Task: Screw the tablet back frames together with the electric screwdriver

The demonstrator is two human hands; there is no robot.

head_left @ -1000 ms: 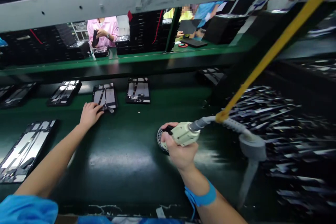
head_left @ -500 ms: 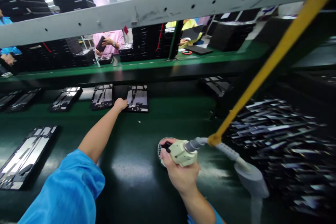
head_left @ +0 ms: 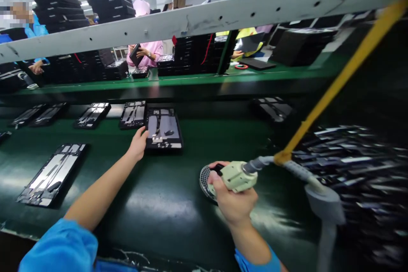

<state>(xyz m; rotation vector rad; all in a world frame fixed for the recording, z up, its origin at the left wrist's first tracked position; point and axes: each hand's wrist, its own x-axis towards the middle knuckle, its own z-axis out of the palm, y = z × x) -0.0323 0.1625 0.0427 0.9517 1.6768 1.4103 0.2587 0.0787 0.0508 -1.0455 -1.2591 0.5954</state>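
Note:
With my left hand [head_left: 138, 143] I grip the left edge of an open tablet-like device [head_left: 164, 129], its inner parts facing up; the fingers are closed at its rim and partly hidden. The device lies slightly tilted, close beside another such device [head_left: 133, 114]. My right hand [head_left: 234, 199] is wrapped round a pale green hand tool [head_left: 239, 176] with a round, perforated disc [head_left: 206, 182] at its front. A grey hose [head_left: 301, 172] runs from the tool's back. The tool is low over the dark green work surface [head_left: 159, 204].
A larger-looking similar device [head_left: 54, 174] lies at the left, and several more line the back. Blurred dark, shiny pieces [head_left: 360, 170] are heaped on the right. A yellow strap [head_left: 338, 80] holds the hose. A metal beam [head_left: 197, 19] crosses above; co-workers sit beyond it.
My left hand has drawn the tablet-like device nearer to me and a little left. My right hand still holds the pale green tool. The camera view has shifted.

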